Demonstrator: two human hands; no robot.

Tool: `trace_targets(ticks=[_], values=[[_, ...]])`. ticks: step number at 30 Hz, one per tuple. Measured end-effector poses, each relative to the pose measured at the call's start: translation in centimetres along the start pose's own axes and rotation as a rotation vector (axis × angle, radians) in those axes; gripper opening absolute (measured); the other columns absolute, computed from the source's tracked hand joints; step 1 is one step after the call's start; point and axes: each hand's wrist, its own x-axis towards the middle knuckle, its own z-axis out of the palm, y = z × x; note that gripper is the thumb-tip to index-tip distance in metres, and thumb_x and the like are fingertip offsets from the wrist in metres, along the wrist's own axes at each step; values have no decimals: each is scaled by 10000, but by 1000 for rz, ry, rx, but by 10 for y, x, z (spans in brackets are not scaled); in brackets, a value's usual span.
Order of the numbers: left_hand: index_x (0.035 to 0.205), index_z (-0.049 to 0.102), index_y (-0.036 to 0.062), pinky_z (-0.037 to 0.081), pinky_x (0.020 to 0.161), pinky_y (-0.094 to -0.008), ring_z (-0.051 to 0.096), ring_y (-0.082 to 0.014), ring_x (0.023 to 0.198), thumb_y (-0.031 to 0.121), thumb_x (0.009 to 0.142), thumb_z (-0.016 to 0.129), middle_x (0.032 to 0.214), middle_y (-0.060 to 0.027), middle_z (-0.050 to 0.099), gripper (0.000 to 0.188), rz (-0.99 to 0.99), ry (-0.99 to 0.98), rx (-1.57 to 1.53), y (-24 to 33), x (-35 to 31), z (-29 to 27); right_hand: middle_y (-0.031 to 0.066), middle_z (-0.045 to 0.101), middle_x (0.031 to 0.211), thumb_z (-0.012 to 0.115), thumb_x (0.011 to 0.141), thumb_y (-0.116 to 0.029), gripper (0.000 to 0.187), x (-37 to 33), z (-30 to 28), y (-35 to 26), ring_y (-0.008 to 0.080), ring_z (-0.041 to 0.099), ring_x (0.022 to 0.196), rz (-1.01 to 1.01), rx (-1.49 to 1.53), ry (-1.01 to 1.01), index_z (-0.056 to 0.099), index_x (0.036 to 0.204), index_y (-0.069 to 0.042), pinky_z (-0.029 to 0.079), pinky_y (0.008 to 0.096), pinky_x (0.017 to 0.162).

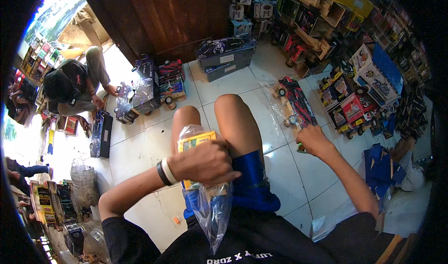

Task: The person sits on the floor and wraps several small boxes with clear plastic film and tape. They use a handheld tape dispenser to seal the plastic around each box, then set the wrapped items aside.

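On my lap lies a yellow toy truck body (198, 140) inside a clear plastic bag (212, 222), whose loose end hangs toward my waist. My left hand (203, 163) is closed over it from above and hides its middle. Out to the right, my right hand (315, 141) is closed, with a bit of something small and green showing at its fingers; its kind I cannot make out. Just beyond that hand a red and black toy truck (298, 100) with wheels lies on the floor, clear plastic film around it.
More toy trucks (347, 103) stand at the right beside blue scraps (382, 168). Ahead are a dark box-shaped toy (226, 54) and a wooden door (158, 16). At left a person (77, 82) crouches by a black toy box (101, 134). White tiles (140, 156) cover the floor.
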Motion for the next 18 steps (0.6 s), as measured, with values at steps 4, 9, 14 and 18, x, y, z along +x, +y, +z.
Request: trace_targets(ticks=[4,9,14,18], values=[[906,787,90,514,1024,-503,725,-321,975,333,1072,581,897,-121,763,360,-171,133,44,-36,-2,-34,154,781,1191,764,754,-32,468,-1,150,31,374,763,1037,188,639,373,813,1196,-181,609,446,916],[1214,779,37,482,1122,-496,672,-346,1273,439,1043,629,1325,-175,737,462,-175,426,47,-25,-33,-35,93,776,1164,652,783,95,608,-7,316,-41,238,744,932,752,1633,483,748,1347,-110,615,336,768],[1432,630,74,230,1237,-611,397,-326,1559,616,850,815,1548,-154,564,817,-37,146,-457,64,-51,15,107,742,1243,779,868,11,559,-9,406,-117,223,737,977,839,1997,704,667,1415,-23,636,345,785],[1173,596,75,298,1173,-607,541,-281,1359,335,1008,675,1281,-108,652,319,-74,174,-225,108,-37,54,123,738,1274,801,876,-92,561,-4,432,-130,240,727,1081,798,1719,771,658,1412,-8,601,368,940]])
